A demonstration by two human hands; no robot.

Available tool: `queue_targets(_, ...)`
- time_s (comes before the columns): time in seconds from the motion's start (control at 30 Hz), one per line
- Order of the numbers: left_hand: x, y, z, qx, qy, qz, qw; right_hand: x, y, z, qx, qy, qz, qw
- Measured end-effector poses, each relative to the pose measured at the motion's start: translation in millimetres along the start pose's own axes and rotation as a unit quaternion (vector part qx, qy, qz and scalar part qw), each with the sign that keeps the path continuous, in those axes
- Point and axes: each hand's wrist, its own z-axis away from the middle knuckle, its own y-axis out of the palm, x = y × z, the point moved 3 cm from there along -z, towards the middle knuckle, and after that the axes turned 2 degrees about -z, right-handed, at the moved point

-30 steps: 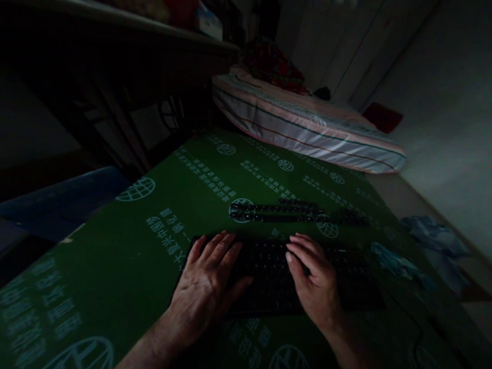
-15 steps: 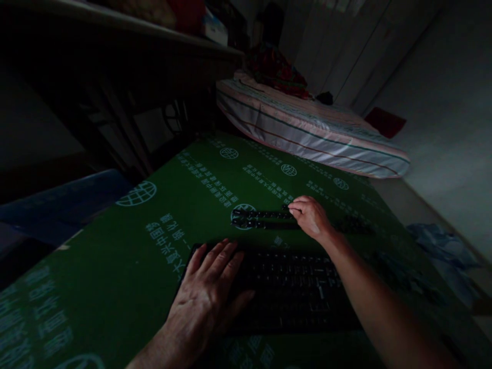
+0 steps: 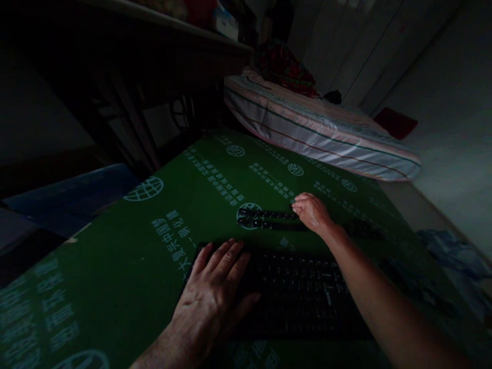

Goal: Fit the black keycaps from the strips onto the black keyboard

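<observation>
A black keyboard (image 3: pixel 307 292) lies on the green board with white print. My left hand (image 3: pixel 215 279) rests palm down across its left end, fingers spread. Beyond the keyboard, two rows of small black keycaps (image 3: pixel 277 215) lie side by side on the green surface. My right hand (image 3: pixel 312 211) hovers at the right part of these rows, thumb and fingers pinched on a small dark keycap that is mostly hidden by the fingertips. The right forearm covers the keyboard's right end. In the dim light, single keys are hard to make out.
More small dark pieces (image 3: pixel 363 228) lie right of my right wrist, and a dark heap (image 3: pixel 418 287) sits near the right edge. A striped mattress (image 3: pixel 319 123) stands beyond the board. A dark table (image 3: pixel 184 56) and a blue container (image 3: pixel 80 197) are at left.
The view has shifted slightly, moving everything a little rightward in the picture. My right hand stays pinched near the rows, and the keycap at its fingertips shows less. My left hand keeps its place.
</observation>
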Motion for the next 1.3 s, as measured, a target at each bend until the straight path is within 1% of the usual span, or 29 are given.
queue_targets(0.33, 0, 1, 1, -0.004, -0.004, 0.012, 1.0, 7, -2, -9, -0.001, 0.0, 0.002, 1.0)
queue_targets(0.57, -1, -2, 2, 0.005, 0.002, 0.001, 1.0, 4, -3, -16, 0.022, -0.001, 0.003, 1.0)
queue_targets(0.8, -2, -1, 0, 0.012, -0.006, 0.016, 1.0, -1, 1, -21, 0.037, -0.018, -0.006, 0.999)
queue_targets(0.97, -2, 0, 2, 0.005, -0.019, 0.03, 0.999, -2, 3, -24, 0.038, -0.039, -0.014, 0.998)
queue_targets(1.17, -4, -3, -2, 0.033, -0.014, 0.026, 0.999, -8, 5, -28, 0.027, -0.054, -0.029, 0.998)
queue_targets(1.23, -5, -4, -3, 0.039, -0.019, 0.029, 0.999, -10, 0, -28, 0.015, -0.054, -0.038, 0.998)
queue_targets(1.3, -5, -3, -3, 0.042, -0.023, 0.032, 0.998, -7, -9, -22, -0.014, -0.062, -0.062, 0.996)
